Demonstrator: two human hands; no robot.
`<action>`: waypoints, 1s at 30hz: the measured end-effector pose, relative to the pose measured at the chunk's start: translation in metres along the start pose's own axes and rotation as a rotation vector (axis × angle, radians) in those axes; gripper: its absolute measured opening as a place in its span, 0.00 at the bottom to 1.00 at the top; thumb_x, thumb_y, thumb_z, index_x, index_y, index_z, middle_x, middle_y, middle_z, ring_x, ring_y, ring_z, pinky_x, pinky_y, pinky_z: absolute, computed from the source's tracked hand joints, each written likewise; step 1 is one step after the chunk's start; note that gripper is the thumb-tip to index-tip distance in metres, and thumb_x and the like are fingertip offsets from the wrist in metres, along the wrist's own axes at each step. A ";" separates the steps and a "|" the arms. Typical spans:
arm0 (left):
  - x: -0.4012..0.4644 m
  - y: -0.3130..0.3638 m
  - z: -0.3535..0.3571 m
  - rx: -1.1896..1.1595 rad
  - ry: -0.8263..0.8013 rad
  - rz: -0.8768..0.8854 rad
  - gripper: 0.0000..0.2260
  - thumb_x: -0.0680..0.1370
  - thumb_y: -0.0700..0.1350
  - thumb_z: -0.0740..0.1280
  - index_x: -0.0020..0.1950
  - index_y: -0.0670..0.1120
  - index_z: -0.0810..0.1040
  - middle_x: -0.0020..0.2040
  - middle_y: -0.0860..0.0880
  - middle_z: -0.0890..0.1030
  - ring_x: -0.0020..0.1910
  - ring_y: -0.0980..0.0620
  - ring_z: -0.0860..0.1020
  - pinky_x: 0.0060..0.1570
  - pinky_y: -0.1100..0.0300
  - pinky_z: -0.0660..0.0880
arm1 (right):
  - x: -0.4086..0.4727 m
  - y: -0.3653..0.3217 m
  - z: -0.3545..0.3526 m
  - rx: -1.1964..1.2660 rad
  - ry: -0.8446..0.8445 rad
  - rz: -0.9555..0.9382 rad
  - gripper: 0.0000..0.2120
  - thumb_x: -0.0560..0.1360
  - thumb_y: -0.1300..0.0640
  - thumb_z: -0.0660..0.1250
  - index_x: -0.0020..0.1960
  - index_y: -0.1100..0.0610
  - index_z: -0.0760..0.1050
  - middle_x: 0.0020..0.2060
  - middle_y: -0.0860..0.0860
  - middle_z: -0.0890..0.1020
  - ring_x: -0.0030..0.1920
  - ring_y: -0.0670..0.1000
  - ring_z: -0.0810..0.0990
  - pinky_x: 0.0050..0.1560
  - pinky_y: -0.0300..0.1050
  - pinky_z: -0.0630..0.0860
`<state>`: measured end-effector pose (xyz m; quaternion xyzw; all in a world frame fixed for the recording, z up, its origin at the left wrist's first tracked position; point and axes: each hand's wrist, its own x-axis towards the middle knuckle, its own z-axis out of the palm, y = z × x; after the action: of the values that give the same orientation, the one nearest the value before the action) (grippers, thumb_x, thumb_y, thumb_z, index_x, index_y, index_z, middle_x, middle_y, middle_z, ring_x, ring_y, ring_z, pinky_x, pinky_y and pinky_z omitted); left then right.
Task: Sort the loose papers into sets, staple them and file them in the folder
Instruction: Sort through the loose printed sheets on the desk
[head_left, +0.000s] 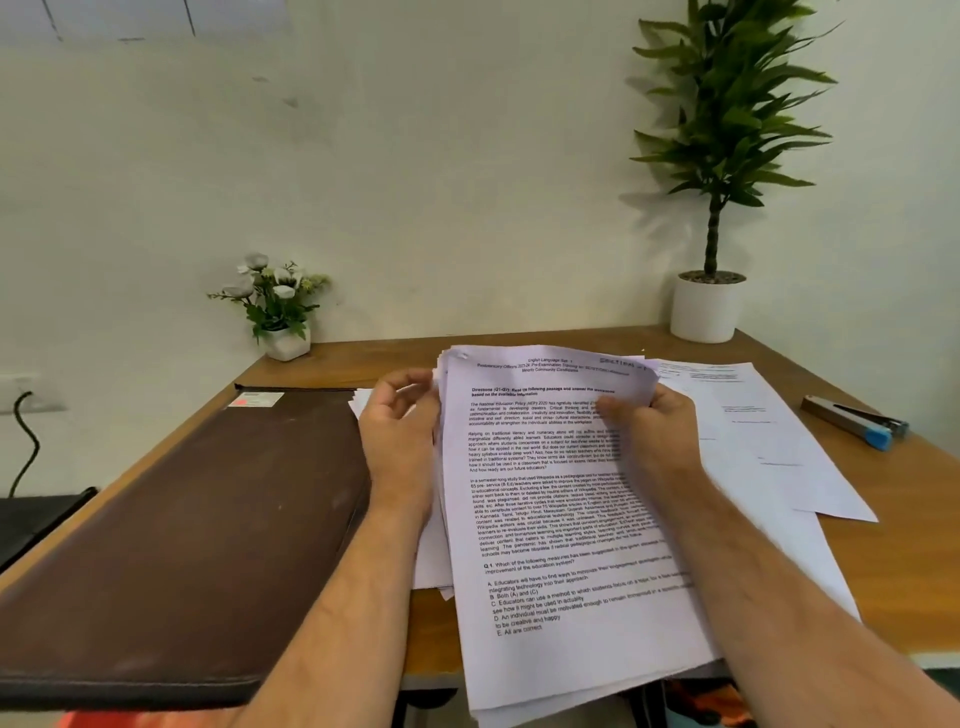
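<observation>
Sorting looks barely begun: my left hand (400, 415), fingers loosely curled, touches the printed paper stack's (550, 493) left edge; my right hand (649, 421) pinches its far corner; brown folder (182, 519) closed left, stapler (857, 421) untouched right

The wooden worktop (883, 499) carries a closed brown folder (182, 530) on its left, a stack of printed papers (561, 519) in the middle, loose sheets (769, 436) to their right, a stapler (857, 422) near the right edge, a small flower pot (280, 312) and a tall potted plant (709, 301) at the back.
</observation>
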<state>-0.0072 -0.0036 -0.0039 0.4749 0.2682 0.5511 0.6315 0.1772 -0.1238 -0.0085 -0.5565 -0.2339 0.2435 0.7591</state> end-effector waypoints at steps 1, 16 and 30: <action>-0.002 -0.001 0.000 0.077 -0.014 0.084 0.07 0.78 0.35 0.70 0.47 0.47 0.83 0.42 0.46 0.85 0.39 0.47 0.81 0.40 0.50 0.78 | -0.001 0.000 0.000 -0.015 0.004 -0.007 0.10 0.75 0.68 0.70 0.55 0.61 0.81 0.45 0.57 0.87 0.44 0.59 0.87 0.48 0.59 0.83; -0.019 -0.006 -0.002 0.574 -0.448 0.197 0.34 0.51 0.61 0.85 0.55 0.54 0.87 0.63 0.59 0.78 0.64 0.61 0.76 0.64 0.59 0.76 | 0.007 0.011 -0.006 -0.165 0.038 -0.085 0.18 0.70 0.75 0.62 0.49 0.59 0.83 0.42 0.59 0.86 0.44 0.60 0.86 0.46 0.64 0.83; -0.016 -0.013 0.001 0.604 -0.493 0.093 0.23 0.55 0.59 0.85 0.45 0.54 0.88 0.76 0.61 0.63 0.73 0.53 0.66 0.70 0.46 0.71 | 0.004 0.004 -0.006 -0.111 0.118 -0.171 0.13 0.71 0.71 0.63 0.49 0.56 0.77 0.45 0.54 0.81 0.42 0.52 0.77 0.36 0.41 0.74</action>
<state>-0.0046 -0.0187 -0.0187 0.7691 0.2371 0.3447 0.4831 0.1836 -0.1245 -0.0140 -0.5891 -0.2485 0.1313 0.7576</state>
